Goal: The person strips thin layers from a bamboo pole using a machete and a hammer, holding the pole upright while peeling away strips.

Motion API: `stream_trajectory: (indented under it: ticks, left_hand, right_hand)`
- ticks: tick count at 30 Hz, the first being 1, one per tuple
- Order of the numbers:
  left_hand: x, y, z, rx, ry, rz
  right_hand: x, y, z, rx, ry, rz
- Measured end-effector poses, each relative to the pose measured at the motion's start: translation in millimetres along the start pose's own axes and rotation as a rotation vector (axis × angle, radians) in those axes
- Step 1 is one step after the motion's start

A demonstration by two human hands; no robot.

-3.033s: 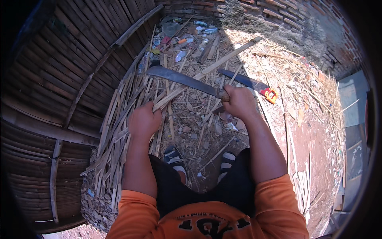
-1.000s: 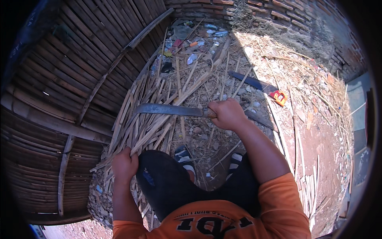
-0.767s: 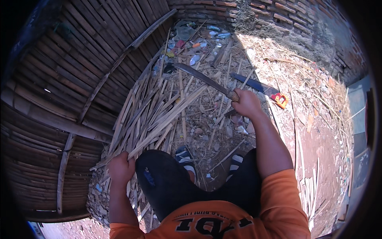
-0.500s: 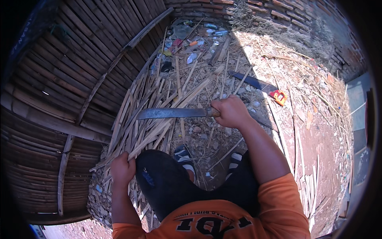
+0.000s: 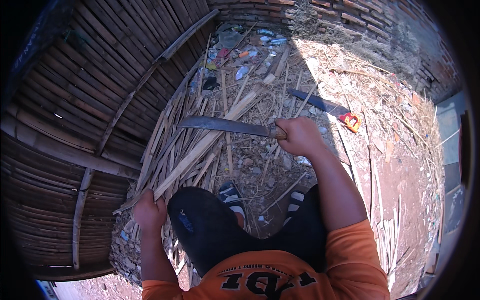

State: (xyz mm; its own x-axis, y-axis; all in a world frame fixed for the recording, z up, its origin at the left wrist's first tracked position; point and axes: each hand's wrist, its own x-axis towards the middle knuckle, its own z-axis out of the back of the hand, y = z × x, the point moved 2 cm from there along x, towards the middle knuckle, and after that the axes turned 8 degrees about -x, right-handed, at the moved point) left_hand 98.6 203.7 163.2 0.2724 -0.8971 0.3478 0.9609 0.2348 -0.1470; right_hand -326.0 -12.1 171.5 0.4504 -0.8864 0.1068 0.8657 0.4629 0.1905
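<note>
The two hands are apart: from where I stand, the left hand (image 5: 150,212) is closed on the near end of a long wooden strip (image 5: 190,161), and the right hand (image 5: 301,136) grips a machete (image 5: 225,125). The machete crosses above the strip; whether they touch, I cannot tell. Beyond lies a saw (image 5: 320,102).

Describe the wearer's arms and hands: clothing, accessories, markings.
Left hand and right hand are both gloveless. The forearms are bare, with no watch, band or cable visible. Orange sleeves end near the elbows, with no markings visible on them.
</note>
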Motion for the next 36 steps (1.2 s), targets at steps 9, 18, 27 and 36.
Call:
stream_trajectory:
  ticks: [9, 18, 27, 36]
  left_hand:
    - [0.6, -4.0, -6.3, 0.001, -0.053, -0.087]
    - [-4.3, 13.5, 2.9, 0.047, 0.004, -0.046]
    - [-1.7, 11.2, -3.8, -0.029, -0.033, -0.055]
    - [69.4, -59.7, -8.7, -0.237, -0.011, -0.027]
  right_hand:
    - [-5.2, 7.2, -8.6, 0.021, -0.036, 0.040]
    - [-2.3, -51.3, -9.1, 0.035, -0.100, -0.242]
    - [2.5, -29.6, -11.9, 0.142, -0.111, -0.200]
    - [0.9, -23.9, -27.6, 0.926, -0.095, -0.192]
